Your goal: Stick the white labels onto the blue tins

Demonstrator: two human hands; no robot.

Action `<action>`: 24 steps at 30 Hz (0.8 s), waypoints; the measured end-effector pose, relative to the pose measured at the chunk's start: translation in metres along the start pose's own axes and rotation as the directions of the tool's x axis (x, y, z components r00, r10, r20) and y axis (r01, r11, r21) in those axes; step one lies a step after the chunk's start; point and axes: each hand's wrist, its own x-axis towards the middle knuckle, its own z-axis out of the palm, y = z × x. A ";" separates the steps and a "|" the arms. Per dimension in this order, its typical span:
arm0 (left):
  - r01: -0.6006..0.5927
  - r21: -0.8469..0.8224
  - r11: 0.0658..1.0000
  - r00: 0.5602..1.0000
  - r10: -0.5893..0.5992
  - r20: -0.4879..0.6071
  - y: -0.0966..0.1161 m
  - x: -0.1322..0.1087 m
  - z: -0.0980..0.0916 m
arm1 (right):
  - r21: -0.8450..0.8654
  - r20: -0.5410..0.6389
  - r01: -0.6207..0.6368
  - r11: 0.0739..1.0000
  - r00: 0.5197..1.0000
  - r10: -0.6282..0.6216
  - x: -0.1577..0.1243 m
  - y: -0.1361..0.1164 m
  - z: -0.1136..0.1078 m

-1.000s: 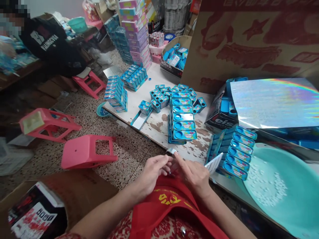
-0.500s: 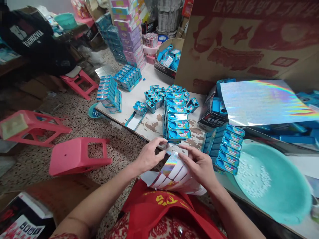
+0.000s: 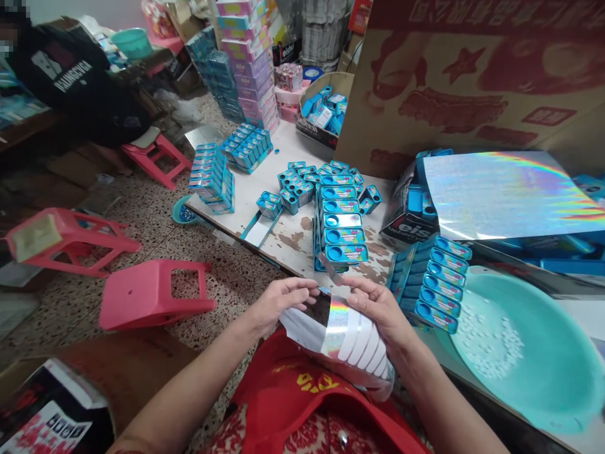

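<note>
A shiny, rainbow-tinted sticker sheet (image 3: 336, 325) with rows of white cut-out shapes curves over my lap, against the red apron (image 3: 278, 366). My right hand (image 3: 380, 309) grips the sheet's upper edge between thumb and fingers. A thin, curled clear strip (image 3: 331, 270) rises by its index fingertip. At the sheet's left top corner, my left hand (image 3: 283, 304) has its fingers drawn together; a small bluish bit shows at the tips, too small to name. Just beyond both hands stands a row of blue tins (image 3: 346, 236) with printed labels.
More blue tin stacks stand at the table's left (image 3: 211, 176) and right (image 3: 442, 287). A turquoise basin (image 3: 543, 353) holds white pieces. Behind are a large carton (image 3: 439, 82) and a silvery sheet (image 3: 501, 195). Pink stools (image 3: 146, 296) stand left; a seated person (image 3: 70, 75) is beyond.
The sheet has swung flatter, showing more white shapes. My left hand has dropped slightly and its fingers have closed up. A curled strip now shows by my right fingertips.
</note>
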 end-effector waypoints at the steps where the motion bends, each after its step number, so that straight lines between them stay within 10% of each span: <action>1: 0.012 -0.072 0.997 0.999 -0.008 0.053 -0.001 -0.002 0.003 | 0.008 0.028 -0.007 1.000 1.000 0.007 0.001 0.002 0.001; 4: 0.011 -0.296 0.955 0.995 0.019 0.100 -0.001 -0.005 0.015 | 0.009 0.090 -0.035 0.999 0.995 0.034 0.002 0.010 0.006; 11: -0.167 -0.471 0.866 0.974 0.070 -0.218 0.002 -0.010 0.032 | -0.057 0.131 -0.046 0.997 0.990 0.053 -0.001 0.022 0.022; 17: -0.423 -0.207 0.882 0.829 0.284 -0.481 0.001 -0.002 0.026 | -0.291 0.104 0.031 0.956 0.995 0.000 -0.009 0.035 0.030; 20: -0.443 0.103 0.890 0.744 0.430 -0.511 0.013 -0.003 0.009 | -0.618 0.008 0.168 0.768 0.978 -0.208 -0.014 0.034 0.016; 24: -0.272 0.516 0.812 0.916 0.383 -0.119 0.042 -0.009 -0.005 | -0.856 0.154 0.304 0.418 0.922 -0.355 -0.017 0.019 -0.004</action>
